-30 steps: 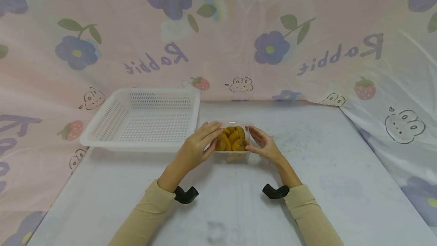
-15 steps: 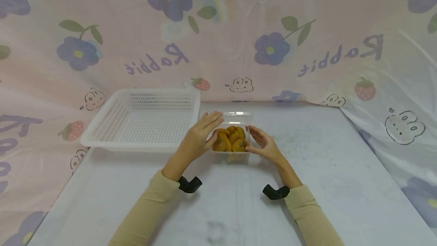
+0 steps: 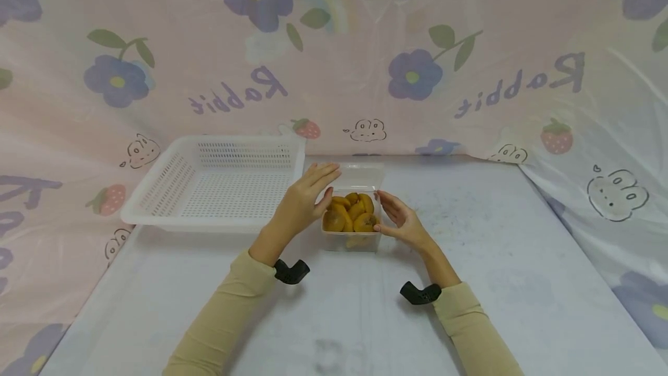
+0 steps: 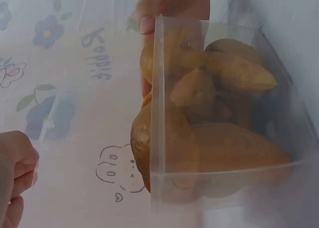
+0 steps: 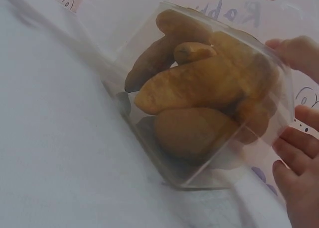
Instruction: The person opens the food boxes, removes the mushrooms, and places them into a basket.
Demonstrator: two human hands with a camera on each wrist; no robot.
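A clear plastic box (image 3: 351, 241) stands on the table in the head view, filled with yellow-brown, mushroom-like pieces (image 3: 360, 208). At its back its clear lid (image 3: 360, 174) is tipped up, away from the opening. My left hand (image 3: 302, 199) hangs at the left of the lid, fingers stretched toward its edge; whether they touch it is unclear. With thumb and fingers spread across its right side, my right hand (image 3: 407, 222) grips the box. Through the box wall in the left wrist view, rounded heads and tapering ends of the pieces (image 4: 234, 143) show.
A white slotted plastic basket (image 3: 235, 222) stands at the back left, close to my left hand. The white-covered table (image 3: 469, 260) runs to a printed drape (image 3: 339, 62) behind and at both sides.
My left hand has moved up and back from the box's top left edge. The lid has swung up and backward, uncovering the pieces. My right hand has stayed on the box.
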